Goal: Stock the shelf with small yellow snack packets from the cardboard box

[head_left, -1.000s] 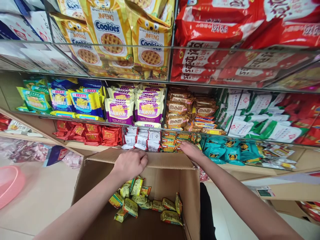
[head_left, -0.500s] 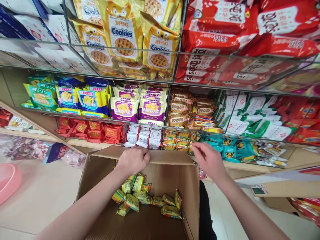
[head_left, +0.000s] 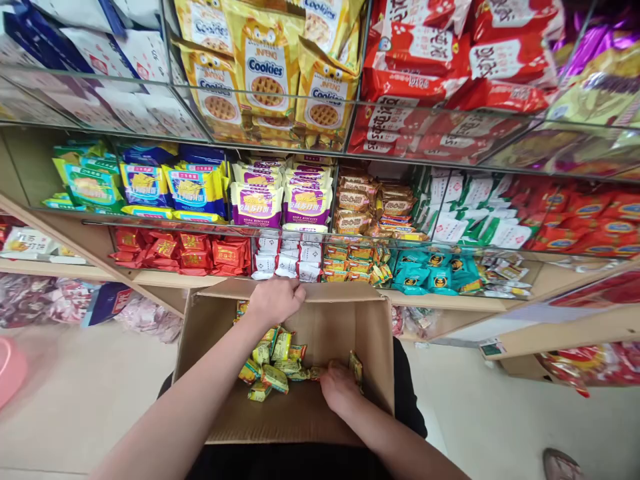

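An open cardboard box (head_left: 300,417) sits in front of me below the shelves, with several small yellow-green snack packets (head_left: 273,363) lying on its bottom. My left hand (head_left: 275,300) is curled over the far flap of the box and grips it. My right hand (head_left: 340,390) is down inside the box at its right side, fingers closed among the packets; what they hold is hidden. Straight above the box, a low shelf compartment holds matching yellow-green packets (head_left: 357,261).
Glass shelves (head_left: 320,150) full of snacks rise ahead: red packets (head_left: 190,253), white packets (head_left: 285,257), teal packets (head_left: 430,273), purple soda biscuits (head_left: 280,200), cookie bags (head_left: 265,67). Pink basin (head_left: 7,370) on the floor at left. A shoe (head_left: 563,463) at bottom right.
My right hand came back from the shelf compartment and dropped into the box among the packets. My left hand stayed on the flap. The view pulled back and down.
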The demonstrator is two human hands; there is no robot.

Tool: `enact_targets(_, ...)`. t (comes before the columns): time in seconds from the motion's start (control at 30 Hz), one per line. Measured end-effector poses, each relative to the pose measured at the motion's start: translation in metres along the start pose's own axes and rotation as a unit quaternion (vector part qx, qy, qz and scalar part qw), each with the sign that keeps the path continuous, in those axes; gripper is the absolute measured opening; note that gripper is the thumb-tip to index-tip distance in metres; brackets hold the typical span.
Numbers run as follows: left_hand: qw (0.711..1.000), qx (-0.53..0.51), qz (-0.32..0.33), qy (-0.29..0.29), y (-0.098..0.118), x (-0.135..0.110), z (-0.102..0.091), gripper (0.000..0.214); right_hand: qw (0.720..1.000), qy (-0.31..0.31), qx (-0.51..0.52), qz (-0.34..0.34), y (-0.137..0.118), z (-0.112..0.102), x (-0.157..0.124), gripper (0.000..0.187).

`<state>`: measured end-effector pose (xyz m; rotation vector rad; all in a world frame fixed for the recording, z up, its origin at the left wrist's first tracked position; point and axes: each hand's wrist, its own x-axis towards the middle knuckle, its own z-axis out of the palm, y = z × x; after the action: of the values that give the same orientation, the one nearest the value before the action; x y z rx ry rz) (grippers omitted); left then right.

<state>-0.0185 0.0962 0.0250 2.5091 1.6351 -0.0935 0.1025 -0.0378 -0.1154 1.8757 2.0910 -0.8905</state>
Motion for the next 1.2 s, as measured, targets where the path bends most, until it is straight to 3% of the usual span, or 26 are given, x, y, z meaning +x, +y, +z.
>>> enact_targets(0.1, 0.997, -0.065, 0.011, 0.026, -0.006, 0.0, -0.001, 0.039, 1.0, 0.016, 0.004, 0.025, 0.004, -0.016, -0.014, 0.04)
enact_targets(0.17, 0.978, -0.171, 0.065, 0.095, -0.007, -0.007, -0.001, 0.032, 0.995, 0.054, 0.087, -0.006, 0.012, -0.032, -0.031, 0.037)
enact_targets(0.23, 0.93, -0.308, 0.117, 0.166, -0.003, -0.023, 0.002, 0.029, 0.95, 0.117, 0.282, -0.063, 0.019, -0.053, -0.051, 0.034)
enact_targets(0.27, 0.899, -0.38, 0.127, 0.175, 0.003, -0.033, 0.005, 0.028, 0.903, 0.145, 0.394, -0.09, 0.022, -0.064, -0.06, 0.034)
enact_targets(0.33, 0.837, -0.522, 0.116, 0.116, 0.018, -0.055, 0.01, 0.032, 0.796, 0.176, 0.566, -0.122, 0.023, -0.085, -0.078, 0.035)
enact_targets(0.4, 0.773, -0.627, 0.096, -0.01, 0.034, -0.072, 0.015, 0.047, 0.72, 0.185, 0.655, -0.131, 0.019, -0.103, -0.088, 0.033)
enact_targets(0.5, 0.702, -0.694, 0.062, -0.151, 0.048, -0.084, 0.016, 0.057, 0.66, 0.203, 0.712, -0.129, 0.011, -0.117, -0.092, 0.029)
enact_targets(0.7, 0.657, -0.737, -0.004, -0.158, 0.054, -0.083, 0.012, 0.051, 0.572, 0.236, 0.779, -0.095, 0.002, -0.114, -0.081, 0.03)
enact_targets(0.77, 0.638, -0.756, -0.034, -0.14, 0.059, -0.084, 0.013, 0.048, 0.577, 0.263, 0.769, -0.078, 0.0, -0.108, -0.079, 0.039)
enact_targets(0.87, 0.615, -0.779, -0.067, -0.103, 0.066, -0.085, 0.017, 0.043, 0.625, 0.251, 0.735, -0.077, 0.002, -0.098, -0.083, 0.048)
enact_targets(0.93, 0.645, -0.755, -0.044, -0.108, 0.067, -0.084, 0.018, 0.038, 0.673, 0.219, 0.699, -0.101, 0.009, -0.095, -0.088, 0.044)
enact_targets(1.07, 0.763, -0.637, 0.044, -0.096, 0.063, -0.079, 0.015, 0.037, 0.798, 0.185, 0.554, -0.148, 0.024, -0.093, -0.098, 0.038)
enact_targets(1.13, 0.787, -0.606, 0.075, -0.095, 0.066, -0.075, 0.014, 0.032, 0.807, 0.195, 0.538, -0.146, 0.025, -0.092, -0.1, 0.046)
enact_targets(1.2, 0.78, -0.617, 0.066, -0.088, 0.073, -0.072, 0.013, 0.025, 0.774, 0.215, 0.581, -0.13, 0.024, -0.091, -0.101, 0.052)
